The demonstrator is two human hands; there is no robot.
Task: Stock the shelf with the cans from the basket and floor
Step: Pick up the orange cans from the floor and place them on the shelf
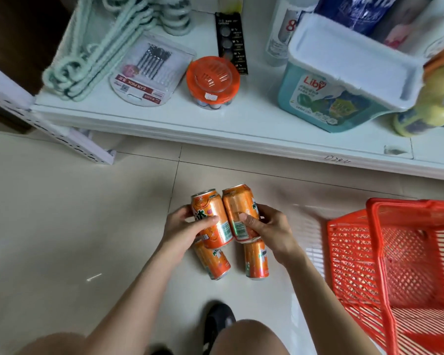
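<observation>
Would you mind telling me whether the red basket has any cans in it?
Empty as far as visible: the red basket shows only bare mesh inside.

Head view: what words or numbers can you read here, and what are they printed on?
"Liby": teal tub.
"EAR PICK", upside down: clear pack.
"8": white bottle.
"冰": left held can.
"MIRIN", cut off: lower right can.
Too small or blurred to read: battery card, shelf-edge scribble.

Two gripped orange cans (212,221) above two floor cans (256,262) (red basket (354,254) rightward).
</observation>
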